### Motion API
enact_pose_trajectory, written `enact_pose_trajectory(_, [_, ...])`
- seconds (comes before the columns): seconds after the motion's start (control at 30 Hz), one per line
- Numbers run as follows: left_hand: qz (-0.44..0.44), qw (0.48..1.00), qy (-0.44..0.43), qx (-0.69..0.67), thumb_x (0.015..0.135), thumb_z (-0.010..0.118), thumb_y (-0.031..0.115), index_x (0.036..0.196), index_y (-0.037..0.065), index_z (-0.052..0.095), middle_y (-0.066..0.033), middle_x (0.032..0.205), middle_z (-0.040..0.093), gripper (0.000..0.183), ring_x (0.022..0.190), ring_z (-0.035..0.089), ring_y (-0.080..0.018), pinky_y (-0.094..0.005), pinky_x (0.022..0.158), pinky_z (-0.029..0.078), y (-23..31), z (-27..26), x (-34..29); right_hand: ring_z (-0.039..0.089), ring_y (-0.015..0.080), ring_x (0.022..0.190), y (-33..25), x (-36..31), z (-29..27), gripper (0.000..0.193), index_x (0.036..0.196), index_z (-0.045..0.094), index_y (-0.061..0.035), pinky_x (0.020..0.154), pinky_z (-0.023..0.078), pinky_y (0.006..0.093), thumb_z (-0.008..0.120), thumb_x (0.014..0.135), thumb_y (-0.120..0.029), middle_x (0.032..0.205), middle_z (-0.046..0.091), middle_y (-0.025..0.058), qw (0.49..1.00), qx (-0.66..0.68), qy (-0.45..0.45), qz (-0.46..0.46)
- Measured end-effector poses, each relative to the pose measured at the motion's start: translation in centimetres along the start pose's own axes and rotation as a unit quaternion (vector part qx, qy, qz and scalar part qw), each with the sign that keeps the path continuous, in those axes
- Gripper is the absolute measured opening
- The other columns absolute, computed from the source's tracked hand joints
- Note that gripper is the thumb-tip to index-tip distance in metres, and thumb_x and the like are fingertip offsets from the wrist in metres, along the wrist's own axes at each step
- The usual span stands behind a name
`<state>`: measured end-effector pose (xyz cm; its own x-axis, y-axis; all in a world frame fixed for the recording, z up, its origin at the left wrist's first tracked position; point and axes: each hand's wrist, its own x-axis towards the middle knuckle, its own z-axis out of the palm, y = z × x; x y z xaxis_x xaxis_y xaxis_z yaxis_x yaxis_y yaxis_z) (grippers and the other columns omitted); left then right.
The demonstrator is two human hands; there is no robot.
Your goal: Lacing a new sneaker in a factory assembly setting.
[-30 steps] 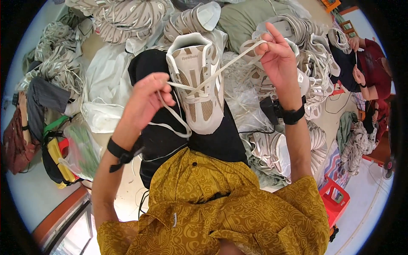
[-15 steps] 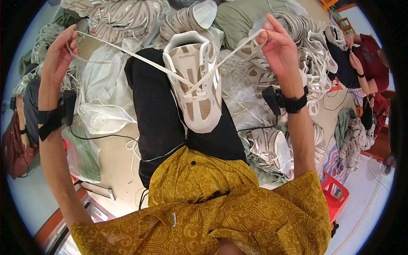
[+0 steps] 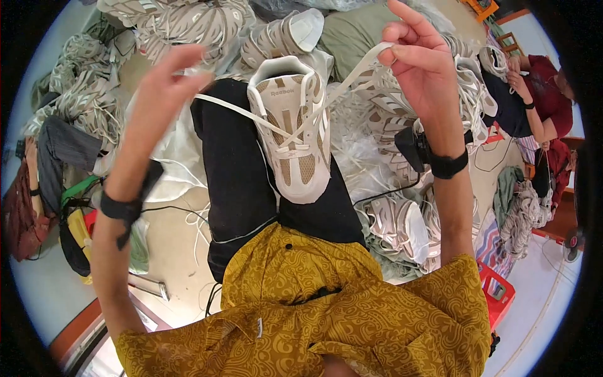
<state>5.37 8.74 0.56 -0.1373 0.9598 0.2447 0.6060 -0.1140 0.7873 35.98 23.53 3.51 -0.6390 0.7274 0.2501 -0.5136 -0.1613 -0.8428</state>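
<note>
A beige and white sneaker [image 3: 286, 110] lies across my black-trousered thighs [image 3: 235, 169], its toe toward me. Flat cream shoelaces [image 3: 235, 107] cross over its tongue, threaded through the lower eyelets. At the upper right my right hand [image 3: 424, 72] pinches one lace end between thumb and fingertips, and that lace runs up taut from the shoe. My left hand [image 3: 160, 94], smeared by motion, hovers to the left of the shoe. The other lace stretches toward its fingertips; whether they grip it is unclear.
Piles of similar sneakers [image 3: 195, 28] surround me, with plastic bags and a green cloth sack [image 3: 364, 38] ahead. A red plastic stool [image 3: 496, 292] stands at the right. Another person in dark red [image 3: 543, 88] works at the far right. Straps with cabled devices circle both my wrists.
My left hand has swept rightward, toward the shoe, and its lace is shorter in view. My right hand has shifted slightly right, still pinching its lace. The shoe sits slightly lower in view.
</note>
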Motion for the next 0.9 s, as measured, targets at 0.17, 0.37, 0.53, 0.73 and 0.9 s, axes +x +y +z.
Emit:
enact_pose_trajectory(0.17, [0.02,0.989,-0.103,-0.104,0.073,0.066,0.022,0.111,0.004,0.05,-0.01,0.094,0.059,0.045,0.088,0.058,-0.0189,-0.0296,0.075,0.046,10.2,6.5,-1.1,0.06,0.0177,0.076,-0.4,-0.3,6.1,0.061,0.116,0.051,0.0014,0.065,0.05,0.0263,0.069,0.058,0.011,0.085,0.061,0.0125,0.99,-0.117,-0.064,-0.042])
enact_pose_trajectory(0.37, [-0.098,0.926,-0.127,-0.341,0.085,0.048,0.013,0.08,0.0,0.053,-0.0084,0.061,0.057,0.015,0.052,0.056,-0.0138,-0.022,0.051,0.045,13.5,0.8,-2.5,0.057,0.0173,0.065,-0.6,-0.8,6.7,0.071,0.126,0.041,0.0011,0.06,0.048,0.0251,0.062,0.059,0.01,0.084,0.058,0.0082,0.992,-0.037,-0.123,0.005])
enact_pose_trajectory(0.53, [-0.027,0.869,0.122,-0.479,0.093,0.039,0.02,0.094,0.005,0.048,0.0044,0.054,0.032,0.017,0.053,0.038,-0.0103,-0.0285,0.062,0.04,10.3,-8.7,-4.7,0.058,0.0108,0.072,3.2,-0.1,3.6,0.056,0.12,0.049,-0.002,0.068,0.047,0.0219,0.062,0.066,0.007,0.084,0.061,0.006,0.99,-0.116,-0.011,0.083])
enact_pose_trajectory(0.73, [-0.047,0.857,0.25,-0.448,0.092,0.044,0.022,0.099,0.005,0.05,0.0019,0.063,0.045,0.019,0.061,0.046,-0.0122,-0.03,0.064,0.042,5.2,-18.6,-8.3,0.058,0.0123,0.076,9.0,1.0,5.6,0.048,0.111,0.055,-0.0057,0.067,0.047,0.0267,0.063,0.064,0.001,0.084,0.062,0.0031,0.93,-0.297,-0.175,0.127])
enact_pose_trajectory(0.9, [-0.125,0.844,0.366,-0.372,0.091,0.045,0.024,0.096,0.004,0.056,-0.001,0.067,0.055,0.023,0.063,0.055,-0.0157,-0.0319,0.062,0.049,2.0,-22.6,-11.4,0.053,0.0212,0.081,14.6,1.3,8.7,0.057,0.113,0.051,-0.0066,0.07,0.035,0.0356,0.069,0.06,-0.02,0.076,0.059,0.0065,0.58,-0.75,-0.286,-0.142])
